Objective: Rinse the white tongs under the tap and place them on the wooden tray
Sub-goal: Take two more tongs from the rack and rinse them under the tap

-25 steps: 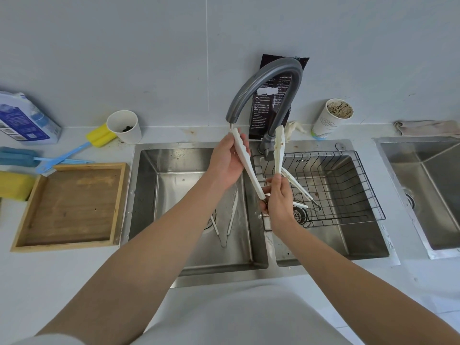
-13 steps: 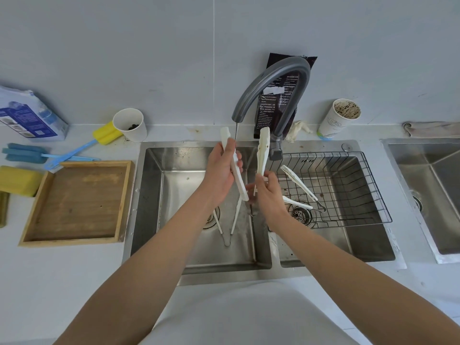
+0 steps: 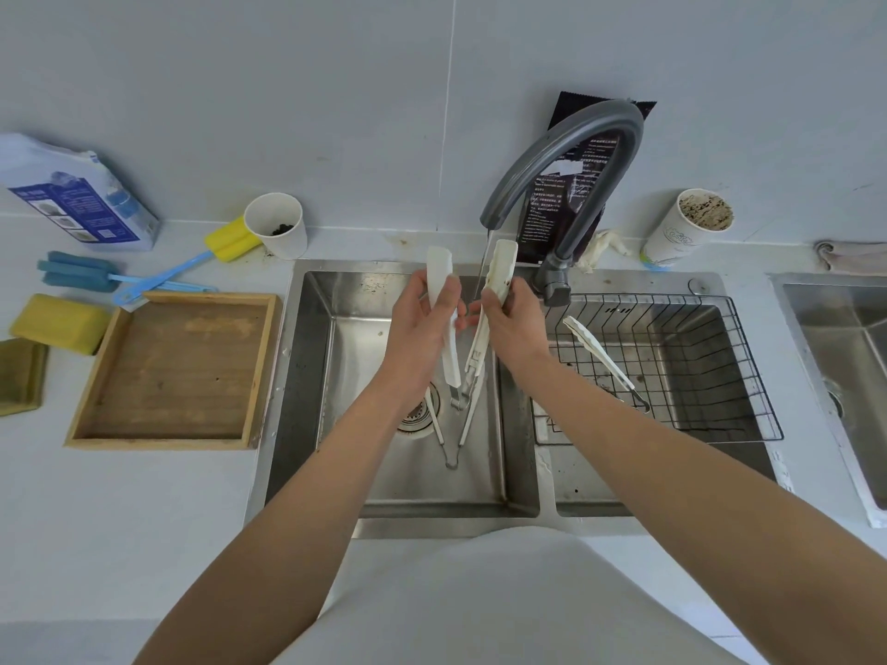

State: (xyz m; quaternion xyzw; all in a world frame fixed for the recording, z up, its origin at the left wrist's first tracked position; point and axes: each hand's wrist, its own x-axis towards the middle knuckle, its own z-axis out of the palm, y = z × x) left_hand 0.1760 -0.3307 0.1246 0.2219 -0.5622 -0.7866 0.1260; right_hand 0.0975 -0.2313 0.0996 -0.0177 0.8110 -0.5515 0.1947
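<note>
Wooden tray (image 3: pixel 173 439) sits on the counter (image 3: pixel 120 511), well left of the sink (image 3: pixel 384 508). Left hand (image 3: pixel 422 328) is wrapped round one arm of the white tongs (image 3: pixel 499 271), right hand (image 3: pixel 511 324) round the other. They stand near upright, tips up under the tap (image 3: pixel 566 151). Left hand's nearer the tray.

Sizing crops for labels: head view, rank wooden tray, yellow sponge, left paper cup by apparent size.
1. wooden tray, clearly largest.
2-3. yellow sponge and left paper cup look about alike; not ranking those two.
</note>
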